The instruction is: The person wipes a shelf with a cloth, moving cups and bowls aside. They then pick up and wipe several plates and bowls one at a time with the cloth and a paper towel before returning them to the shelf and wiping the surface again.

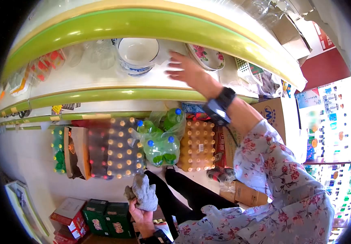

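Note:
A bunched grey cloth point(146, 194) is gripped in my left hand point(140, 213), low in front of my body. My right hand point(189, 72) reaches over the white shelf point(98, 77) with its fingers stretched out and nothing in them. To its left is a stack of white bowls point(138, 51) with dark rims and blue patterns on the lower ones. On the other side, just behind the hand, sits an oval dish point(209, 57) with pink flowers, partly covered by it. Glass cups point(106, 55) stand farther left on the same shelf.
Below the shelf are shrink-wrapped bottle packs point(122, 150), green bottles in a plastic bag point(161, 148) and a pack of amber bottles point(198, 146). Green boxes point(108, 219) lie at lower left. A large carton point(273, 118) and bottle-filled shelves point(338, 183) are on the right.

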Tool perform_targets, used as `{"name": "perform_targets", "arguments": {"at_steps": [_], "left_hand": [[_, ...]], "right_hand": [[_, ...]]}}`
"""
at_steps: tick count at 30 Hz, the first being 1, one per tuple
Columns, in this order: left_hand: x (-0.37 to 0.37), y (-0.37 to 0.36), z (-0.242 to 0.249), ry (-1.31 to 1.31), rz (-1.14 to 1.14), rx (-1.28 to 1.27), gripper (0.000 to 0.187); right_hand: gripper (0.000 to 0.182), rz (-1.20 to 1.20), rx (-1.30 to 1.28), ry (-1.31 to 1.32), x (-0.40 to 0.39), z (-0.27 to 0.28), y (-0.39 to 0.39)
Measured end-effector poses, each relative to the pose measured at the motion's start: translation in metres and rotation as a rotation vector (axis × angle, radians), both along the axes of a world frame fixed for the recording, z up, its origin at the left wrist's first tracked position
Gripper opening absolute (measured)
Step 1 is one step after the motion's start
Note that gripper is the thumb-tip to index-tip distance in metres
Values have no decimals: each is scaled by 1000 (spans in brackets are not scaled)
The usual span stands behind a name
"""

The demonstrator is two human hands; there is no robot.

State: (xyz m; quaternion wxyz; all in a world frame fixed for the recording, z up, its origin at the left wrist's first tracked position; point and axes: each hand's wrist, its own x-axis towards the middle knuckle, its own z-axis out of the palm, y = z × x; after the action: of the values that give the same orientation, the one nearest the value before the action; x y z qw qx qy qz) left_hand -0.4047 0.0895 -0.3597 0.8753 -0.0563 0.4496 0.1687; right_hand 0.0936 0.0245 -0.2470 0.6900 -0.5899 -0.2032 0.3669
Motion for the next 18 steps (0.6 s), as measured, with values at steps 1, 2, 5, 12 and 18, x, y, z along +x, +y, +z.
{"name": "perform_targets", "arguments": {"at_steps": [1,2,5,12,18], "left_hand": [[1,0,0,-10,-3,8,43],[2,-1,0,-20,-5,17,43],[12,-1,17,-25,-29,34,44],[-1,-5,-1,71,-42,-24,46],[10,-13,11,62,-74,73,45]], "right_hand": [[53,-202,-79,-40,20,-11,-18],[42,-496,-300,-144,41,-10,-29],[39,-710,-489,-729,134,-52,-113],[45,-624,-1082,-854,172,-56,-147],[40,-698,-997,-971,203,-68,-148]]}}
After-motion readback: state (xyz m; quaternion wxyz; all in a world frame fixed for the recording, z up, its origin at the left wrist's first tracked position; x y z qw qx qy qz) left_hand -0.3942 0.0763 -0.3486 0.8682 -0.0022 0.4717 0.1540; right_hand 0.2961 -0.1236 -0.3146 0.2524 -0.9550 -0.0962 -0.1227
